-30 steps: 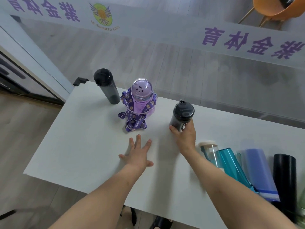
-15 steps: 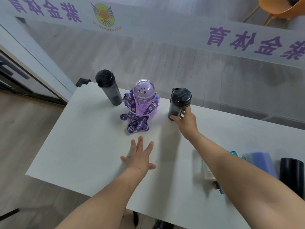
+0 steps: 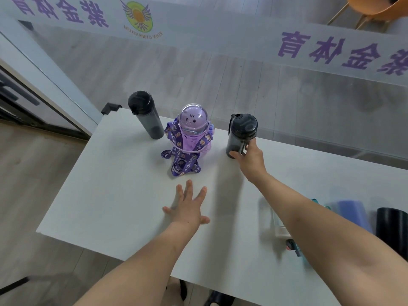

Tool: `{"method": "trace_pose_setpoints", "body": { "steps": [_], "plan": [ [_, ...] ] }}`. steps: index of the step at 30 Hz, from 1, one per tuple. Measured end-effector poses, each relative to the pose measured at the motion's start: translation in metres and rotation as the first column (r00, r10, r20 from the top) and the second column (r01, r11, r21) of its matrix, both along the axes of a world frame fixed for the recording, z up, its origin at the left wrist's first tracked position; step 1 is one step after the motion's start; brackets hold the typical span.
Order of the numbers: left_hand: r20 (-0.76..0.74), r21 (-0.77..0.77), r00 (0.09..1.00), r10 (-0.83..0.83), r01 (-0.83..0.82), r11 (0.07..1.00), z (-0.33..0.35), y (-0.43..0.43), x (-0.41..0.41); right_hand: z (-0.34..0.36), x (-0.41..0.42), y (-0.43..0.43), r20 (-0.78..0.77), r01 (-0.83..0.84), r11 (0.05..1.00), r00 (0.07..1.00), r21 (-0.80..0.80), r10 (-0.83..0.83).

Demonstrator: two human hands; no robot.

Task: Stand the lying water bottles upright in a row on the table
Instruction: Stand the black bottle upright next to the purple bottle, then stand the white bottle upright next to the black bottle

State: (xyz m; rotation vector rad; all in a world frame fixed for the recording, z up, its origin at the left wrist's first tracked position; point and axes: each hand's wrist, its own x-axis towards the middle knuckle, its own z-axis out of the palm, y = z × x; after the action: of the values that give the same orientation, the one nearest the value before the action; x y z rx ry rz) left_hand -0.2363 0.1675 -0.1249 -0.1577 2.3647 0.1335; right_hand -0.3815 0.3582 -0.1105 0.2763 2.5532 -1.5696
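Three bottles stand upright along the far edge of the white table (image 3: 123, 195): a tall dark grey bottle (image 3: 145, 115) at the left, a purple domed bottle (image 3: 192, 129) wrapped in a purple strap in the middle, and a dark smoky bottle (image 3: 240, 133) at the right. My right hand (image 3: 250, 160) grips the lower side of the smoky bottle. My left hand (image 3: 187, 206) lies flat on the table with fingers spread, holding nothing. Lying bottles at the right are partly hidden by my right forearm: a clear one (image 3: 278, 226), a blue one (image 3: 353, 215) and a black one (image 3: 393, 226).
A glass wall with purple lettering runs just behind the table's far edge. A door frame (image 3: 44, 85) stands at the left. An orange chair (image 3: 375, 7) is beyond the glass at top right. Feet show under the table's near edge.
My right hand has carried the smoky bottle away from me and slightly left, into line with the two standing bottles near the far edge. My left hand has stayed flat on the table.
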Motion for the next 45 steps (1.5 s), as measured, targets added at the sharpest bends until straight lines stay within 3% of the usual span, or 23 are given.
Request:
{"method": "trace_pose_setpoints", "body": {
  "steps": [11, 17, 23, 26, 29, 35, 39, 42, 45],
  "plan": [
    [-0.003, 0.003, 1.0, 0.0, 0.0, 1.0, -0.002, -0.001, 0.001, 0.001, 0.001, -0.002, 0.007, 0.018, 1.0, 1.0, 0.003, -0.018],
    [-0.004, 0.012, 1.0, -0.008, 0.008, 1.0, 0.0, -0.001, 0.001, 0.015, 0.018, 0.022, 0.109, -0.011, 0.999, 0.994, 0.049, 0.006],
    [-0.022, 0.001, 1.0, -0.004, 0.004, 1.0, 0.012, 0.001, 0.004, 0.057, 0.091, 0.083, -0.068, -0.112, 0.967, 0.989, 0.228, 0.131],
    [-0.058, 0.048, 0.998, -0.029, 0.032, 0.998, 0.021, 0.019, 0.006, 0.062, 0.133, 0.114, -0.055, -0.234, 0.883, 0.959, 0.406, 0.279],
    [-0.1, 0.116, 0.989, -0.107, 0.118, 0.986, 0.024, 0.049, 0.007, 0.056, 0.163, 0.133, 0.007, -0.375, 0.736, 0.893, 0.563, 0.449],
    [-0.073, 0.052, 0.976, -0.204, 0.208, 0.977, 0.004, 0.072, 0.004, 0.046, 0.178, 0.152, 0.256, -0.594, 0.497, 0.765, 0.633, 0.59],
    [-0.065, 0.044, 0.975, -0.211, 0.214, 0.976, 0.005, 0.072, 0.004, 0.043, 0.17, 0.152, 0.225, -0.569, 0.591, 0.802, 0.572, 0.554],
    [-0.06, 0.067, 0.978, -0.199, 0.203, 0.977, 0.007, 0.073, 0.003, 0.053, 0.153, 0.149, 0.126, -0.439, 0.8, 0.895, 0.409, 0.427],
    [-0.065, 0.082, 0.98, -0.189, 0.194, 0.977, 0.009, 0.073, 0.004, 0.066, 0.128, 0.14, 0.144, -0.217, 0.956, 0.971, 0.198, 0.19]
  ]
}}
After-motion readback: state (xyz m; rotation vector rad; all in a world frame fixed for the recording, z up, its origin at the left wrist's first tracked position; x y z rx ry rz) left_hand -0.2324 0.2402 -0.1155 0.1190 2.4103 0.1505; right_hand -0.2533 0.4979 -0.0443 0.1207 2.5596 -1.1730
